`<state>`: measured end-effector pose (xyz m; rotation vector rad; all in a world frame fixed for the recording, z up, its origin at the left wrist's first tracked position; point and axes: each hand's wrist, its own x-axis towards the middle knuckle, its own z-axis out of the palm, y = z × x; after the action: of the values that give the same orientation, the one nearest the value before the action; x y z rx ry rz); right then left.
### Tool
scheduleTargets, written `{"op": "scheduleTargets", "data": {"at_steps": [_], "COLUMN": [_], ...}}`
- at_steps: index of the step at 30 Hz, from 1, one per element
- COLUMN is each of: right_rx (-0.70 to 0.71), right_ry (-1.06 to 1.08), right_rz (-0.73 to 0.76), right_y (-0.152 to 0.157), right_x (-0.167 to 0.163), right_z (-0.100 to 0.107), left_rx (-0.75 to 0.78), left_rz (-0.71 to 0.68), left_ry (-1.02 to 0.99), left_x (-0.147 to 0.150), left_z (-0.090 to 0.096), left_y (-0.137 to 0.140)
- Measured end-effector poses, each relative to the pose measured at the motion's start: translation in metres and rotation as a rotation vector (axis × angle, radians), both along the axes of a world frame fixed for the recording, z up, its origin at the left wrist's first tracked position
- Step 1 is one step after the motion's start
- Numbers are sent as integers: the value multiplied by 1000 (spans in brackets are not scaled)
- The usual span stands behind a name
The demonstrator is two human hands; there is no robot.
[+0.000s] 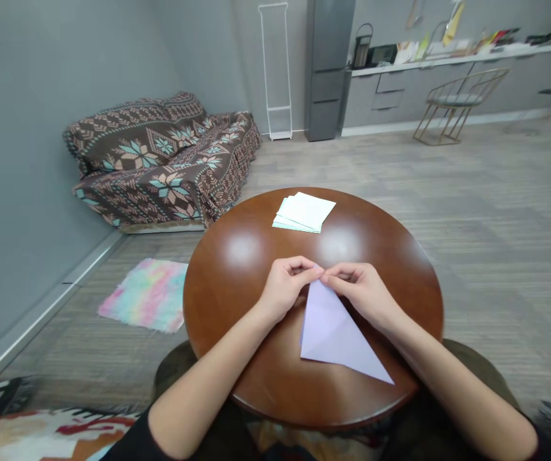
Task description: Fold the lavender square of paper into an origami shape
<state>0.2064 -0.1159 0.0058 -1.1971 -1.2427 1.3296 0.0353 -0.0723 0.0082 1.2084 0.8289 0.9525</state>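
Observation:
A folded sheet of lilac paper (335, 333) rests on the round wooden table, its narrow point away from me and its wide edge toward me. At that far point, my left hand (287, 285) pinches the paper between thumb and fingers. Right beside it, my right hand (359, 291) pinches the same tip, and the two thumbs nearly meet. The fingers cover the tip itself. Beyond my hands lies a small stack of pale, whitish-green paper sheets (306, 211), slightly fanned out.
The glossy round table (222, 288) stands before me. Past it on the left are a sofa (160, 160) under a patterned cover and a fluffy pastel rug (148, 294). A fridge (330, 70), a kitchen counter (467, 57) and a wire-backed chair (457, 102) are farther off.

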Motion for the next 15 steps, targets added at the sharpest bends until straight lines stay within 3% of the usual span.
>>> {"op": "scheduleTargets", "data": {"at_steps": [15], "right_rx": [57], "right_ry": [-49], "right_rz": [-5], "right_y": [1], "right_x": [-1], "right_z": [2], "left_rx": [-84], "left_rz": [-22], "left_ry": [-67], "left_x": [1], "left_z": [-2], "left_y": [-1]}}
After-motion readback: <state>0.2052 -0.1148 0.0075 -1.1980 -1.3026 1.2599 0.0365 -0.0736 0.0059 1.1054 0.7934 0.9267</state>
